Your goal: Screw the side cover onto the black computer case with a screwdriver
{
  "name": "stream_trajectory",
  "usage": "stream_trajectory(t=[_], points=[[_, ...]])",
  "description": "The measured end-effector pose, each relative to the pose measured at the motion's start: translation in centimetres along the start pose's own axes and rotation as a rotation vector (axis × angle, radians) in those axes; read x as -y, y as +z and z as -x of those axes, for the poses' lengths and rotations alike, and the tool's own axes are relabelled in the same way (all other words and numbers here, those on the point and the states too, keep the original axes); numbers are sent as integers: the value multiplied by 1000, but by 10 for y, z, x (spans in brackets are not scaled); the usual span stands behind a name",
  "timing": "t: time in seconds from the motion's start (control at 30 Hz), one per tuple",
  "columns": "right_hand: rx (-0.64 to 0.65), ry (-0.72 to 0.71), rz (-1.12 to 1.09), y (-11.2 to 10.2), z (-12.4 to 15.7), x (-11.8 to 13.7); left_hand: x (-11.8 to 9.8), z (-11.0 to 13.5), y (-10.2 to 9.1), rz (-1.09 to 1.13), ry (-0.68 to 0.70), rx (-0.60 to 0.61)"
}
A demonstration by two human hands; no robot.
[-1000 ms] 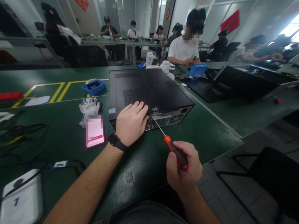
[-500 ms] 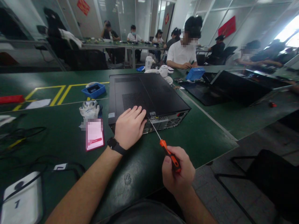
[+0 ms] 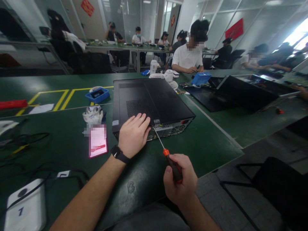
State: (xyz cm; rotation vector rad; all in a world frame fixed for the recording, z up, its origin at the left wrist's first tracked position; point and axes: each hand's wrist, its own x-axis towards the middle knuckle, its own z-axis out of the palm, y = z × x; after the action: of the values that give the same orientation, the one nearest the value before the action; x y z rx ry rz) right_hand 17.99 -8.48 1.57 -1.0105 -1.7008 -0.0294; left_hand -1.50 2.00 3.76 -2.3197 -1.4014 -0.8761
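Note:
A black desktop computer case (image 3: 156, 99) lies flat on the green table (image 3: 204, 141). My left hand (image 3: 133, 134) rests on the case's near top edge, fingers flat and apart, a black watch on the wrist. My right hand (image 3: 180, 183) is closed round the handle of an orange-and-black screwdriver (image 3: 169, 160). Its thin shaft slants up and left, and the tip meets the case's rear panel just below my left fingers.
A pink phone (image 3: 97, 141) and a crumpled white cloth (image 3: 92, 115) lie left of the case, a small blue tray (image 3: 97, 95) behind them. Black cables and a white box (image 3: 24, 208) sit at the near left. Other people work at tables behind. A black chair (image 3: 276, 186) stands right.
My right hand and the screwdriver have drifted slightly left and lower in view. The left hand has stayed on the case. The view has shifted a little.

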Motion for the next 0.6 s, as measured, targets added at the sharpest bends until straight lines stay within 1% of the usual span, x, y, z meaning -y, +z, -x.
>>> stream_trajectory(t=[0.2,0.37,0.47,0.6], points=[[-7,-19,25,-1,-1,-1,0,0,-1,6,-1,4],[-17,40,51,-5,-1,-3,0,0,0,13,-2,-2],[-16,20,22,-4,-2,-4,-1,0,-1,-4,2,1],[-65,-9,4,-1,-3,-3,-1,0,-1,-17,8,0]])
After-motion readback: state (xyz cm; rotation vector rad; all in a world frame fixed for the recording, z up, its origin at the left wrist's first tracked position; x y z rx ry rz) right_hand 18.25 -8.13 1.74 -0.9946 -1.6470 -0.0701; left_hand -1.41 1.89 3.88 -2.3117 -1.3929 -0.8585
